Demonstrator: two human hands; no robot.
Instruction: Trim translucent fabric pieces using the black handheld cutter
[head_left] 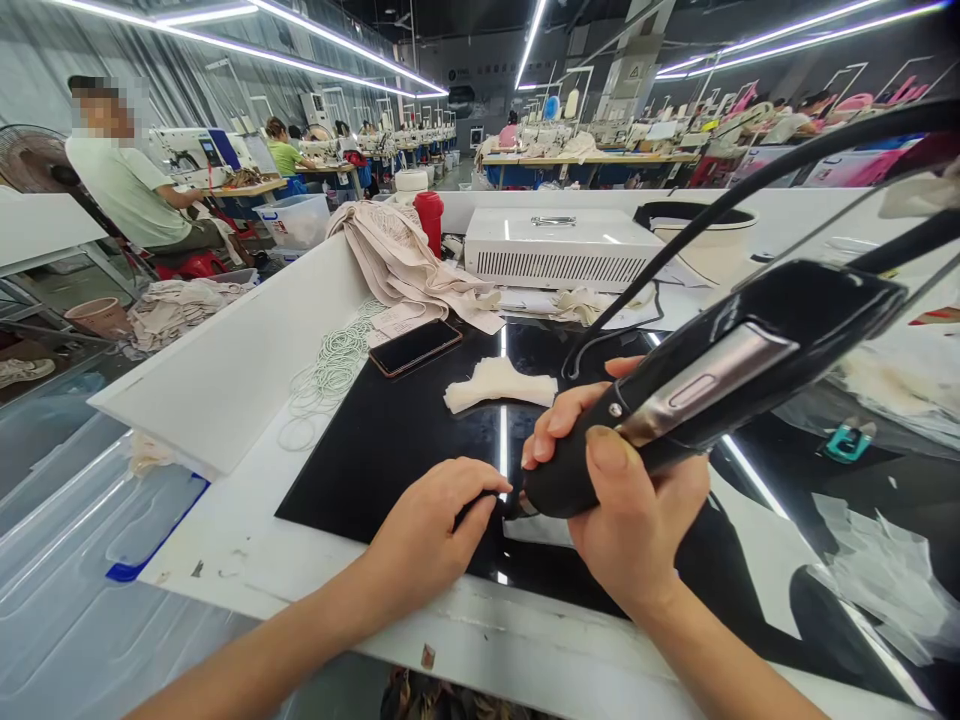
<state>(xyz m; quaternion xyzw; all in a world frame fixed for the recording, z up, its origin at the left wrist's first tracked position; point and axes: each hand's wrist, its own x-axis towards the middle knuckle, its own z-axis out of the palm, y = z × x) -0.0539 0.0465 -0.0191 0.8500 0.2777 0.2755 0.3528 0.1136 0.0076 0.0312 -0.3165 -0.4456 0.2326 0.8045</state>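
Note:
My right hand (637, 500) is wrapped round a black corded handheld tool (697, 370) with a silver lever along its side. The tool leans with its lower end down at the black glossy board (352, 450). Just below that end lies a thin white piece (536, 530), partly hidden by my right hand. My left hand (427, 520) is beside the tool's tip, thumb and forefinger drawn together in a pinch; whatever may be between them is too small to tell. A cream padded piece (501, 385) rests on the board beyond both hands.
A phone (416, 347) and a heap of pale green cord loops (330, 365) are on the left. Cream fabric strips (405, 255) hang over the divider (247, 350). Behind stands a white vented box (562, 245). Clear plastic scraps (889, 570) and a teal snipper (847, 443) lie right.

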